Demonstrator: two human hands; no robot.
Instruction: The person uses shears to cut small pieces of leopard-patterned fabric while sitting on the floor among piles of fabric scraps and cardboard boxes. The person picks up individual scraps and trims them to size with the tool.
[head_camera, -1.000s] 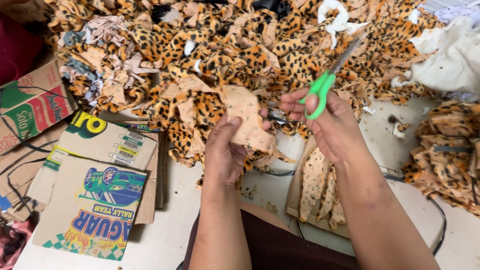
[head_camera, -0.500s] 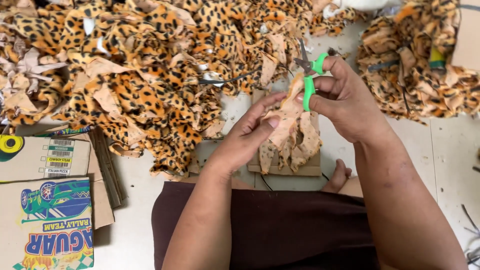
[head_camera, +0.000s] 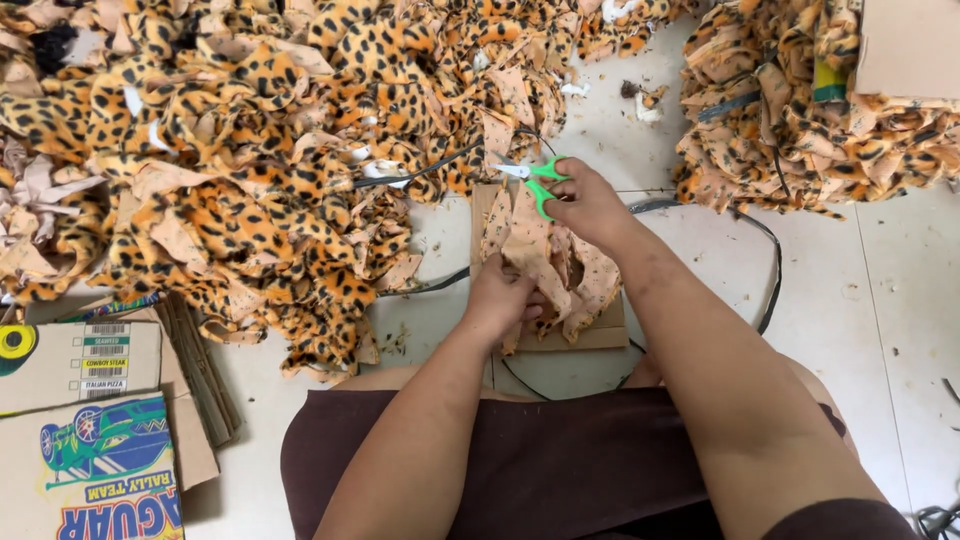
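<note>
The left hand (head_camera: 505, 295) presses down with curled fingers on a small stack of cut fabric pieces (head_camera: 560, 270), tan backing side up, apparently to keep them squared on the cardboard slab (head_camera: 585, 335) beneath, near the middle of the frame. The right hand (head_camera: 590, 205) is closed through the loops of green-handled scissors (head_camera: 535, 180), whose short blades point toward the left of the frame, just above the stack, held clear of the cloth while the hand's lower fingers rest near the pieces' top edge. The slab seems to serve as a flat base that keeps the finished pieces apart from the loose scraps on the floor (head_camera: 880, 300). A big heap of leopard-print offcuts (head_camera: 230, 170) fills the upper left, close enough to reach, and a second, tidier pile of the same fabric (head_camera: 810, 120) sits at the upper right. Flattened printed cartons (head_camera: 90, 440) lie at the lower left, and a dark maroon cloth (head_camera: 520, 460) covers the person's lap along the bottom.
</note>
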